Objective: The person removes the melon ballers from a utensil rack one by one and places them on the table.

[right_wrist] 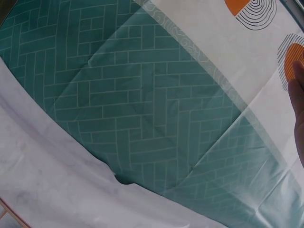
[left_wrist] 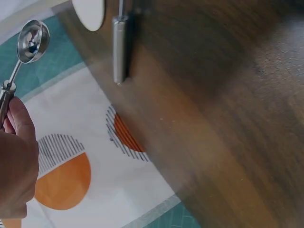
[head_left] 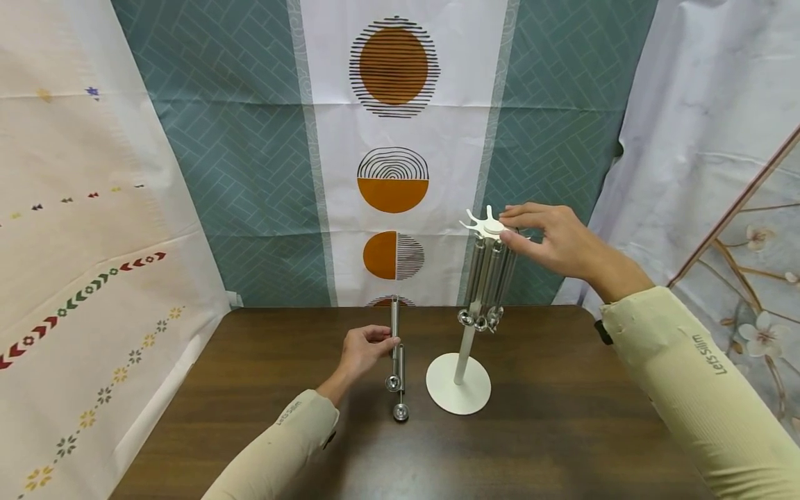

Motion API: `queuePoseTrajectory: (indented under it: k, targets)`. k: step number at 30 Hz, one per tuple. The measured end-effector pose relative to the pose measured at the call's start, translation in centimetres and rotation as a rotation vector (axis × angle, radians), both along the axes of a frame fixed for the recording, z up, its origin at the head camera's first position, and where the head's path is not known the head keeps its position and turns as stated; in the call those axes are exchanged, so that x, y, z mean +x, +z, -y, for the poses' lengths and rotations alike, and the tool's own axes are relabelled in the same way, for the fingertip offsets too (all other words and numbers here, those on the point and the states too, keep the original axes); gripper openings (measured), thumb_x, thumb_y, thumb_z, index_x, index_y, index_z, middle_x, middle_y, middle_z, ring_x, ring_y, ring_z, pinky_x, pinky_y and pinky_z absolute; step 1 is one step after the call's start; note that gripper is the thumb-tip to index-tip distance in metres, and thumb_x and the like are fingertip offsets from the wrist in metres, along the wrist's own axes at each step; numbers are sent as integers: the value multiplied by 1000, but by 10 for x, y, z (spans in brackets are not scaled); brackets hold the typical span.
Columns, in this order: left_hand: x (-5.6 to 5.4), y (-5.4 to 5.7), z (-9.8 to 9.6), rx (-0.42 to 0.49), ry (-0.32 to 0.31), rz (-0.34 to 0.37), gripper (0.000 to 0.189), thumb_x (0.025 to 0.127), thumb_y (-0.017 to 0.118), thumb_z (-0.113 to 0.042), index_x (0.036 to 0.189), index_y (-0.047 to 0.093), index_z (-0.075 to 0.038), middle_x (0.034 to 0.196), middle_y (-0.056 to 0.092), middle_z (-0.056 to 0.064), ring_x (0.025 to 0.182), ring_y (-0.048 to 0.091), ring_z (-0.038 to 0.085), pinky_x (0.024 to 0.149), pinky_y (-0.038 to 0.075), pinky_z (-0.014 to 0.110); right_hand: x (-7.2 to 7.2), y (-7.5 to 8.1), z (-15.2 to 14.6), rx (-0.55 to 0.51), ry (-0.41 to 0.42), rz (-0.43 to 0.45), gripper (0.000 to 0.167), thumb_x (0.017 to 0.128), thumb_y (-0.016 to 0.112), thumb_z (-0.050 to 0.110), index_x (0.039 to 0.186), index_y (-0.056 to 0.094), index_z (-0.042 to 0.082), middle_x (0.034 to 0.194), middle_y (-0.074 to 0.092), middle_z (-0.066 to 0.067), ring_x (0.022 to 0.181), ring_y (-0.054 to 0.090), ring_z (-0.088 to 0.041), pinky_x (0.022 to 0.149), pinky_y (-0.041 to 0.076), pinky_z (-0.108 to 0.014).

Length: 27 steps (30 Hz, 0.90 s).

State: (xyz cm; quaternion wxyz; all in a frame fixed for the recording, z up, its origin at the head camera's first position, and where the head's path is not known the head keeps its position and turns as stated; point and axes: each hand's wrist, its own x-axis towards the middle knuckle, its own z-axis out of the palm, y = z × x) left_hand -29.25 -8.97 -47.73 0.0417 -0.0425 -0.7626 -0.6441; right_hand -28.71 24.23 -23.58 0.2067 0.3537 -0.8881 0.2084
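My left hand [head_left: 365, 352] grips the handle of a round-bowled metal spoon [head_left: 394, 323], held upright above the table with its bowl down. In the left wrist view the spoon's shiny bowl [left_wrist: 33, 42] shows beyond the fingers. Just beside it, a second metal spoon [head_left: 402, 375] lies on the table. My right hand [head_left: 553, 236] is at the top of a white utensil stand [head_left: 492, 227], thumb and fingers pinching its right edge. Several metal utensils [head_left: 484, 281] hang from the stand's hooks; those on the right are partly covered. In the right wrist view only the hand's edge [right_wrist: 298, 109] shows.
The stand's round white base [head_left: 444, 389] rests on the brown wooden table [head_left: 550, 423], right of the loose spoon. Behind the table hangs a green and white patterned cloth [head_left: 250, 173]. Pale cloths hang at left [head_left: 94, 243] and right [head_left: 719, 104].
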Motion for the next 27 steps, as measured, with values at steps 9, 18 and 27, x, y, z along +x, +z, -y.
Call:
queuePoseTrajectory:
  k: [9,18,27]
  targets:
    - [1,-15,6,4,40,45,22,83,79,1,101,72,11,90,74,18,75,72,19,68,60,33,-2,-1,0,-2,-9,-2,39,99,60,29,121,70,-2,130,64,-19,121,58,-41,94,46,-58]
    - [6,-38,14,-74,66,83,22,82,81,-3,98,73,9,88,74,18,72,73,23,67,60,37,1,0,1,-10,0,-9,39,99,61,29,123,70,-1,130,63,-20,120,58,-41,87,48,-55]
    - [10,-57,18,-176,106,82,20,80,83,-7,93,74,6,84,75,14,70,72,24,63,58,32,-1,-2,0,-8,-19,1,39,99,60,28,122,70,-1,131,64,-18,121,57,-40,87,48,-54]
